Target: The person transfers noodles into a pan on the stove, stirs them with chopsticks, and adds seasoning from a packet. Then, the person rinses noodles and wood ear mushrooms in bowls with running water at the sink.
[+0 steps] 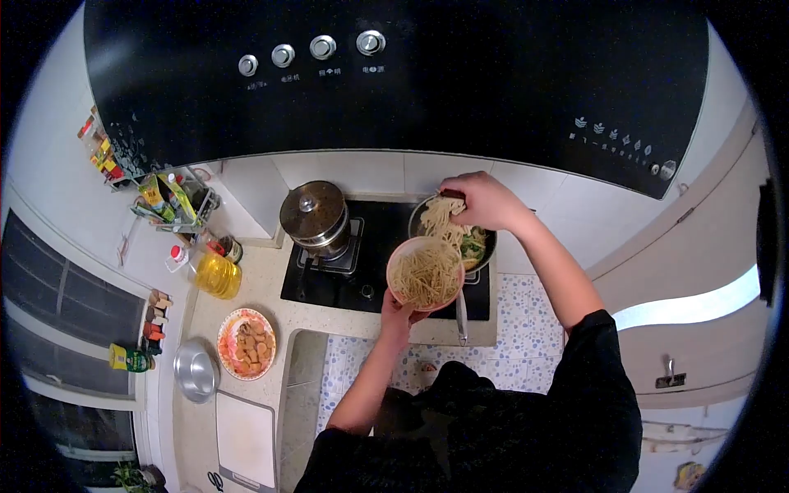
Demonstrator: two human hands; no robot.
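Note:
My left hand (400,316) is closed round the lower rim of a pink bowl (390,287) holding pale noodles (426,275). My right hand (485,201) is closed over the pan, near a dark red object whose nature I cannot make out. A clump of noodles (444,218) hangs below its fingers, between the hand and the bowl. Behind the bowl, the frying pan (491,251) sits on the right side of the black stove (378,238), with greens (473,246) in it. Its handle (462,320) points toward me.
A lidded pot (315,215) stands on the left burner. Further left are an oil bottle (218,275), a plate of sliced food (246,345), a metal bowl (196,371) and a cutting board (246,440). A black range hood (460,99) overhangs the stove.

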